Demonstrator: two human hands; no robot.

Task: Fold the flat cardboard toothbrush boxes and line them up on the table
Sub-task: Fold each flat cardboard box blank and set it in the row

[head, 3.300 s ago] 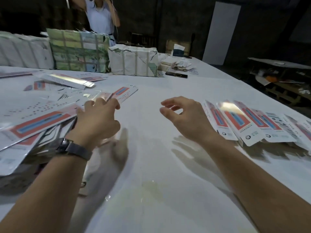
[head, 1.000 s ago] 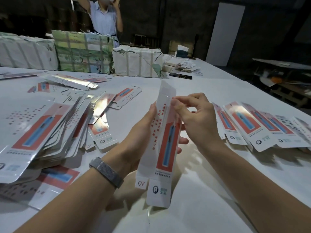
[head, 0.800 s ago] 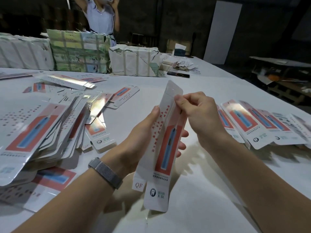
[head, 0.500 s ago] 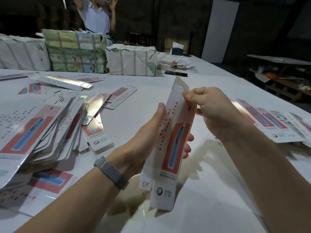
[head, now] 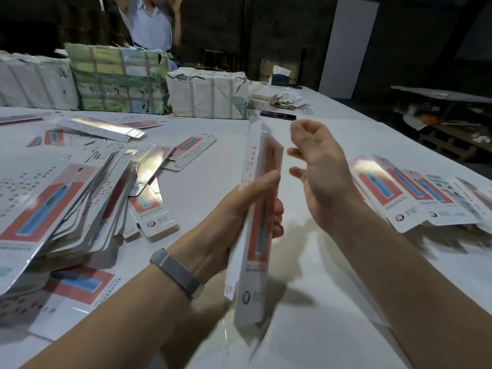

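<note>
**Between the hands, one box stands on end**

Between the two hands, above the white bench (head: 306, 302), a long toothbrush box (head: 259, 227) stands nearly upright, its narrow edge turned toward the camera, the red-and-blue printed face angled to the right. Whether anything is inside it cannot be told; its lower flap, with a small round logo, hangs near the bench surface.

On the left, the left hand (head: 239, 217) grips the box around its middle, thumb laid along the near face and fingertips curling round the far side. A grey mesh wristband (head: 177, 272) sits on that wrist.

Just right of the box, the right hand (head: 319, 166) holds nothing: its fingers are loosely curled, palm turned toward the box, apart from it.

Left of the left hand lies a thick, slumped pile of flat boxes (head: 58, 206), with more flat ones scattered beyond it. Right of the right hand, a row of boxes (head: 415, 193) lies side by side on the bench, overlapping slightly.

Beyond the hands, at the far edge of the bench, sit wrapped bundles (head: 207, 94), one in green-patterned paper and others in white, strapped with tape. A dark phone (head: 278, 115) lies just right of them. Behind the bundles stands a person (head: 151, 25) with arms raised.
</note>
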